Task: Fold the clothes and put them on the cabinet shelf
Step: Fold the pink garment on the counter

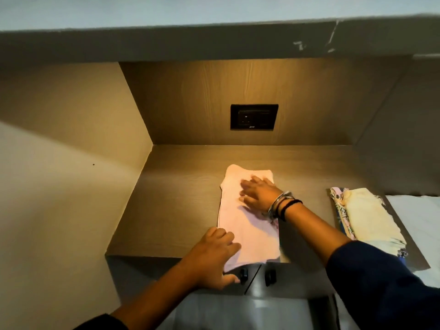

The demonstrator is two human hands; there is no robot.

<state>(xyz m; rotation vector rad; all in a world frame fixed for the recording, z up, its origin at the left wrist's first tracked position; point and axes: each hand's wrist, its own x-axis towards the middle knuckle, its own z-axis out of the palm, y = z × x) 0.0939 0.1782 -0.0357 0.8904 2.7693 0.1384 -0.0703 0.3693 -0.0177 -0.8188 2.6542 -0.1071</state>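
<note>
- While both hands are lying flat w/ fingers spread, clamped on nothing, the folded pale pink cloth garment (247,217) is resting on the wood-grain cabinet shelf (171,206), its near edge hanging slightly over the front.
- Left hand (215,256) is pressing the garment's near left corner.
- Right hand (258,194), w/ bracelets at the wrist, is pressing the far part.
- Folded pale yellow cloth (371,217) is lying atop a printed multicolour cloth (339,206), well apart to the right.
- Black wall socket plate (253,117) is sitting on the back panel.

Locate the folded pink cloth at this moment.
In the head view, the pink cloth lies centre on the shelf, under both hands, below the wall socket.
</note>
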